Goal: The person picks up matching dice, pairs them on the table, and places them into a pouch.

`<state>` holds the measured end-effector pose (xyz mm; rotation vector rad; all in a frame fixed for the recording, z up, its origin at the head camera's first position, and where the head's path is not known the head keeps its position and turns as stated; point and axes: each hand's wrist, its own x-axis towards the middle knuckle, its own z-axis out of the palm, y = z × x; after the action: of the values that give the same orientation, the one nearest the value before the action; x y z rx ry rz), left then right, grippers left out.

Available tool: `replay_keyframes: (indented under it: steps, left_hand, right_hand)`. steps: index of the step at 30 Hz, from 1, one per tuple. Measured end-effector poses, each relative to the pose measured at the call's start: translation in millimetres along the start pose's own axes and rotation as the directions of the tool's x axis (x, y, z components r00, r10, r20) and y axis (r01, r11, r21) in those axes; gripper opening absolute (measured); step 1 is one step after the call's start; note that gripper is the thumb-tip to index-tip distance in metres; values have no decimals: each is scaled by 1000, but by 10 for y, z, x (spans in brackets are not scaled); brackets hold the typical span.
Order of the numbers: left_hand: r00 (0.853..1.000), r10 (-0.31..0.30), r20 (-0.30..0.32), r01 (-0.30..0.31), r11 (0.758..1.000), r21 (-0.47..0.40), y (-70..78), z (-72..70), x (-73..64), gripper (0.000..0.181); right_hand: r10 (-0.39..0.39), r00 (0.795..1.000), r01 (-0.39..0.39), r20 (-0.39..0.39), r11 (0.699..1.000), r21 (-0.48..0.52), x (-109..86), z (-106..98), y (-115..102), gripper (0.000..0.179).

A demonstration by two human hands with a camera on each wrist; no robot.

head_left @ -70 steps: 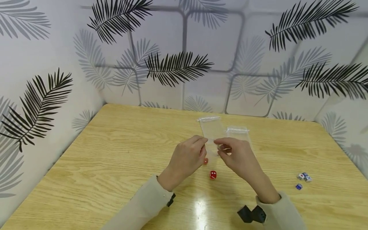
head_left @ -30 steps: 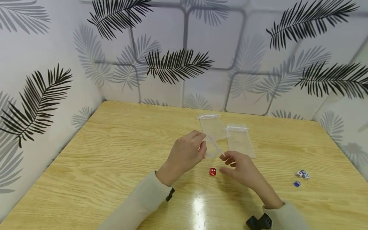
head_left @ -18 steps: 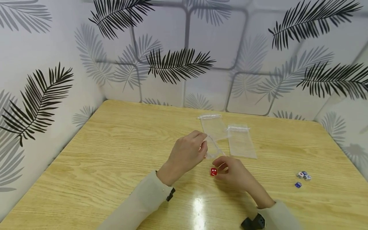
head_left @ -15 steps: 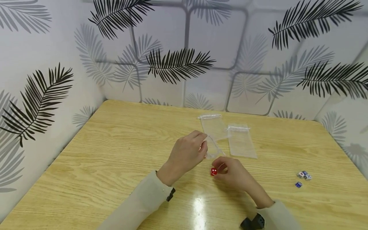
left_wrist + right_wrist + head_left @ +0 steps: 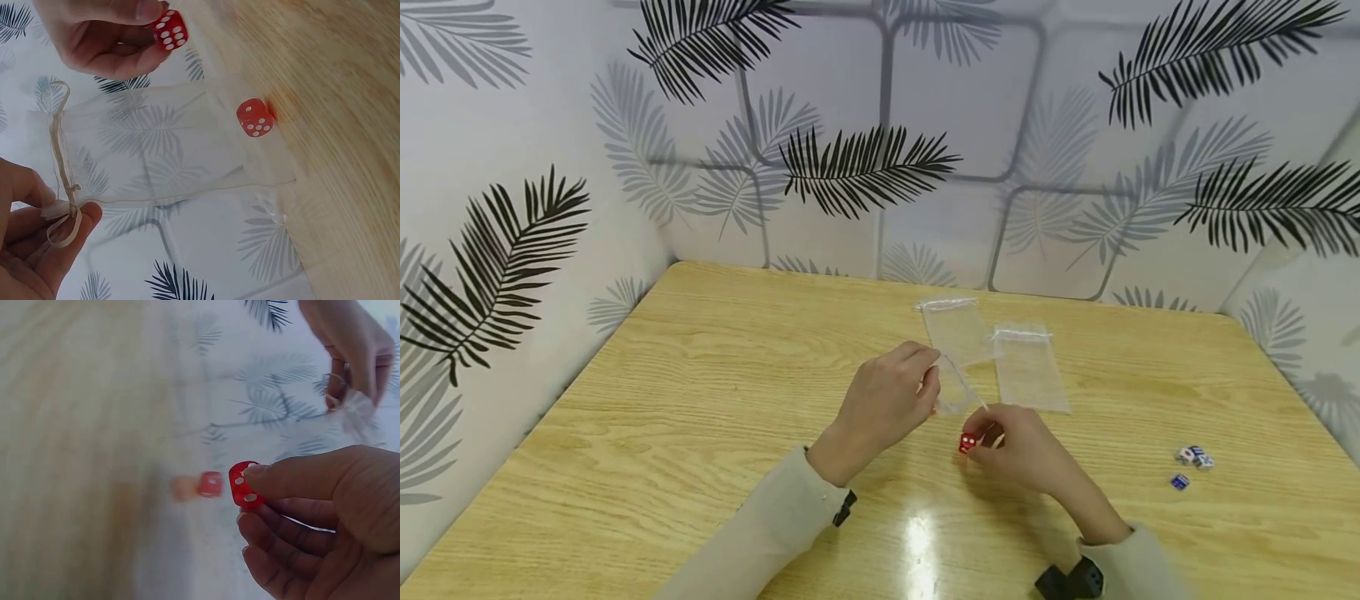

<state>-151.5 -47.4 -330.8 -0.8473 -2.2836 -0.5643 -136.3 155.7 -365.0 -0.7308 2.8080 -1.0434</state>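
Note:
My left hand (image 5: 891, 396) pinches the drawstring end of a sheer white organza pouch (image 5: 144, 150). The pouch hangs down, and one red die (image 5: 255, 119) with white dots lies inside at its bottom. My right hand (image 5: 1022, 450) pinches a second red die (image 5: 967, 442) between thumb and fingers, slightly right of the pouch. In the left wrist view this held die (image 5: 170, 30) is beside the pouch, outside it. The right wrist view shows the thumb over one face of the held die (image 5: 245, 485), with the die in the pouch (image 5: 210, 484) blurred behind.
Two more sheer pouches lie flat on the wooden table (image 5: 700, 375) beyond my hands, a left one (image 5: 957, 329) and a right one (image 5: 1032, 371). Several small blue and white dice (image 5: 1193, 457) sit at the right. A patterned wall (image 5: 820, 100) stands behind the table.
My right hand has let go of the pouch, moved down to the red die on the table, and lifted it slightly. My left hand keeps its hold on the pouch.

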Motion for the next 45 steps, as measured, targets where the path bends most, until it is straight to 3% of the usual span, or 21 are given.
replay_keyframes:
  steps: [8, 13, 16, 21, 24, 36, 42, 45]
  left_hand:
    - [999, 16, -46, -16, 1000, -8, 41, -34, 24, 15]
    - [999, 14, -49, -15, 1000, -10, 54, -28, 25, 16]
    - [999, 12, -51, -13, 1000, -12, 72, -33, 21, 16]
    - [999, 11, -45, -12, 1000, -20, 129, -73, 24, 14]
    - [999, 11, -47, -12, 1000, -24, 162, -80, 27, 14]
    - [998, 1, -63, -5, 999, -52, 256, -93, 5, 13]
    - [998, 7, -68, -11, 998, -57, 263, -116, 17, 14]
    - [998, 6, -57, -9, 999, -53, 260, -127, 27, 16]
  right_hand:
    - [9, 994, -14, -113, 999, -48, -101, -333, -158, 12]
    - [-31, 980, 19, -199, 998, -65, -149, -464, -255, 15]
    - [-98, 948, 80, -304, 994, -71, -165, -498, -327, 20]
    - [-226, 865, 220, -448, 973, -68, -165, -481, -503, 27]
    - [-261, 845, 263, -466, 963, -63, -151, -454, -592, 27]
    - [-266, 848, 238, -458, 964, -119, -114, -306, -642, 25]
    - [-214, 867, 166, -450, 976, -145, -102, -272, -616, 21]
    - [-182, 882, 147, -435, 983, -112, -104, -274, -609, 18]
